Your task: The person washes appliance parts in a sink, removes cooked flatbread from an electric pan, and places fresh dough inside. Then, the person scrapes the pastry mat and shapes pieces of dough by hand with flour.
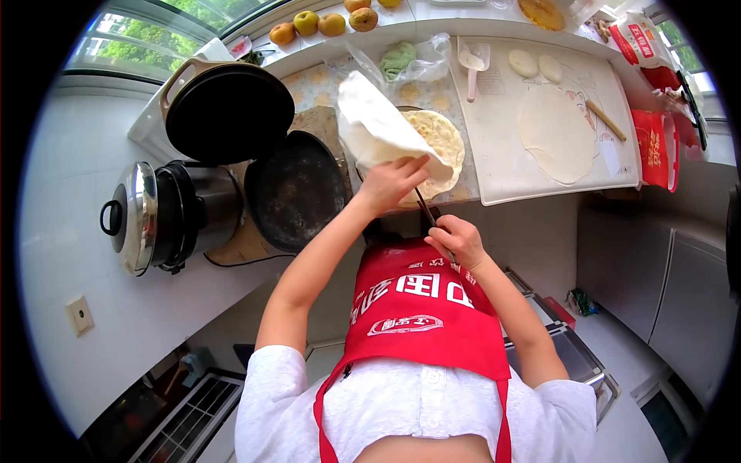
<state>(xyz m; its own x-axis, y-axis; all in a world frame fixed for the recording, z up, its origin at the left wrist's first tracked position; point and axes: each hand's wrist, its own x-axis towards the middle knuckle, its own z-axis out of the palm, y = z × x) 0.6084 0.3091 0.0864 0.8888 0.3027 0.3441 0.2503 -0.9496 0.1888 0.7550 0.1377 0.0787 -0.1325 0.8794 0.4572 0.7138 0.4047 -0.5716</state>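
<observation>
My left hand (392, 184) grips the lower edge of a white cloth (374, 116), which is lifted and tilted over a plate. Beneath and beside the cloth lie cooked flatbreads (441, 147), partly covered by it. My right hand (458, 238) is closed around dark chopsticks (424, 207), whose far ends reach up to the near edge of the flatbreads. To the left, an electric griddle stands open, its dark lower pan (297, 193) bare and its lid (230, 113) raised.
On the right, a white board (494, 174) holds a rolled dough sheet (557, 135), two dough pieces, a rolling pin (606, 121) and a scoop (472, 65). A pot (166, 216) stands at the left. Behind are green dough (397, 60) in plastic and several fruits (332, 25).
</observation>
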